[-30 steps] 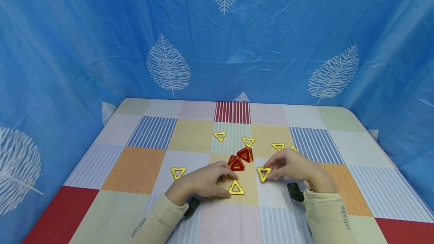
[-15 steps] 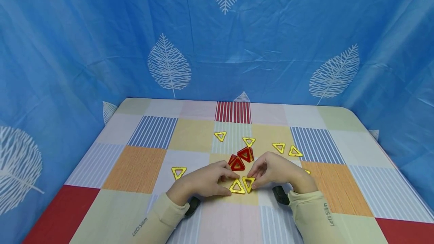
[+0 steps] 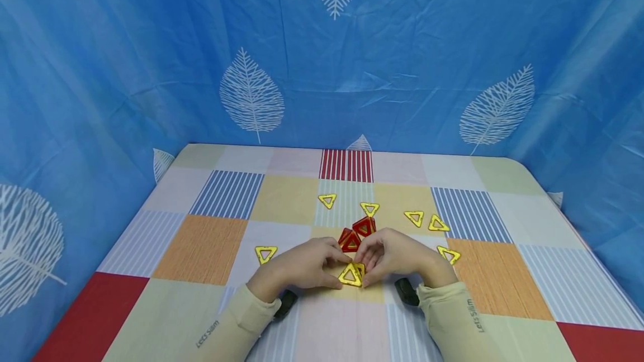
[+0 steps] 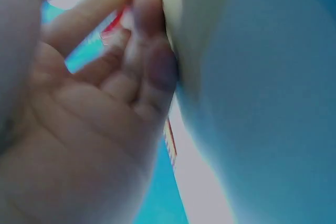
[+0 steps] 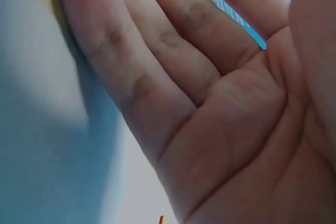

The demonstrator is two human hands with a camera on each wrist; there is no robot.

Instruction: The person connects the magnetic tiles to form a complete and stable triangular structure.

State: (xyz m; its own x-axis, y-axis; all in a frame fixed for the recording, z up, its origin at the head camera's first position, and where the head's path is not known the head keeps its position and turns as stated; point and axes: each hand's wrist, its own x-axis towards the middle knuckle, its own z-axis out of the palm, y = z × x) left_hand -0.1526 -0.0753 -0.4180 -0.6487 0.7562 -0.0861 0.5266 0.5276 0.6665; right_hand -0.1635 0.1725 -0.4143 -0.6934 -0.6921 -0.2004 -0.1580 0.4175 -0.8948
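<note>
In the head view my left hand (image 3: 314, 264) holds a yellow triangular magnetic tile (image 3: 344, 279) by its left side, thumb near and index finger far. My right hand (image 3: 394, 256) pinches a second yellow triangular tile (image 3: 361, 268) from the right, and the two tiles overlap in this view. Just beyond the fingertips stand two small red pyramids, a nearer one (image 3: 350, 242) and a farther one (image 3: 364, 225). Both wrist views show mostly palms and curled fingers, the left palm (image 4: 79, 129) and right palm (image 5: 226, 124), with the held tiles largely hidden.
Loose yellow triangles lie around: one (image 3: 265, 248) left of the left forearm, two at the back including one (image 3: 327, 195), and several at the right including one (image 3: 449, 249). A patchwork cloth (image 3: 201, 250) covers the table. Blue leaf-print curtains (image 3: 402, 43) enclose it.
My right hand has moved left, bringing its yellow triangular tile up against the one at my left hand. The left hand has stayed nearly still.
</note>
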